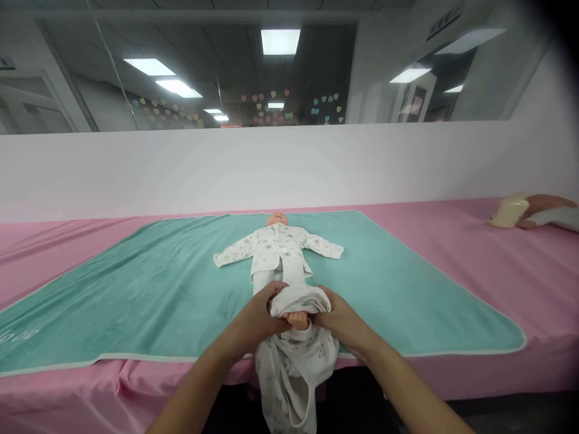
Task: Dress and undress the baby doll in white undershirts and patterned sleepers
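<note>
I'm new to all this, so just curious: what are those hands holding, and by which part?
The left hand and right hand hold a white printed garment by a bunched-up part, one on each side, beside the doll's toes.

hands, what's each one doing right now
Left hand: closed on one side of the bunched white fabric, beside the doll's bare foot.
Right hand: closed on the opposite side of the same fabric.

Heart shapes [273,94] — and lit ceiling panels [280,41] — show in the glass [321,66].
</note>
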Demonstrator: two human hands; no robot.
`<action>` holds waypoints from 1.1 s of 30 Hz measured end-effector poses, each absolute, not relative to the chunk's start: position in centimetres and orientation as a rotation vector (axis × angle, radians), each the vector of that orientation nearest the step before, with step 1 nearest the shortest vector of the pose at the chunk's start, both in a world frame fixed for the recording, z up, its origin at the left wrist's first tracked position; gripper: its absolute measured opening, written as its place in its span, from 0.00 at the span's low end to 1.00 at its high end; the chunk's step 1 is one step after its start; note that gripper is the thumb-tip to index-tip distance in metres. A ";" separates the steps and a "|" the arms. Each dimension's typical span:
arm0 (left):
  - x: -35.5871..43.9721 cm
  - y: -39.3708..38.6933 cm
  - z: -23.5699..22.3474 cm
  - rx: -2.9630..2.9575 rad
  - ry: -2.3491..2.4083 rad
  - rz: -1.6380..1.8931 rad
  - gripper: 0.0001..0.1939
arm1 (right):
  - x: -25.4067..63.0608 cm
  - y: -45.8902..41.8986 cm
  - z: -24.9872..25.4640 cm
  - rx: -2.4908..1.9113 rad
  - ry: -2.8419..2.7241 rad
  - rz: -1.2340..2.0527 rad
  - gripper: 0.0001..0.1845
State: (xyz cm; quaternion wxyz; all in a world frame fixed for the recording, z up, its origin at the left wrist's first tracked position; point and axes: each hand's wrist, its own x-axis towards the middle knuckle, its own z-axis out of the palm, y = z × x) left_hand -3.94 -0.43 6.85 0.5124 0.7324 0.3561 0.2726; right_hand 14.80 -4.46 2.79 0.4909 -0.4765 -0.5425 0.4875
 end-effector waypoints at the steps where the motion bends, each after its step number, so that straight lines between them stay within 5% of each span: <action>1: -4.1 0.1 7.2 1.767 0.836 0.640 0.23 | 15.3 -4.0 3.3 -1.144 -1.382 1.190 0.18; 15: -6.7 7.9 8.0 1.335 0.407 0.436 0.19 | 22.2 5.5 3.2 -1.150 -1.945 1.353 0.32; 21: -7.3 12.6 6.3 1.157 0.276 0.758 0.18 | 23.1 7.5 2.1 -1.160 -1.947 1.417 0.34; 27: -5.4 12.0 4.5 0.945 0.326 0.735 0.17 | 24.1 7.9 3.5 -1.025 -1.933 1.509 0.25; 33: -5.4 11.5 4.8 1.020 0.324 0.669 0.27 | 19.3 8.4 7.4 -1.095 -1.810 1.141 0.21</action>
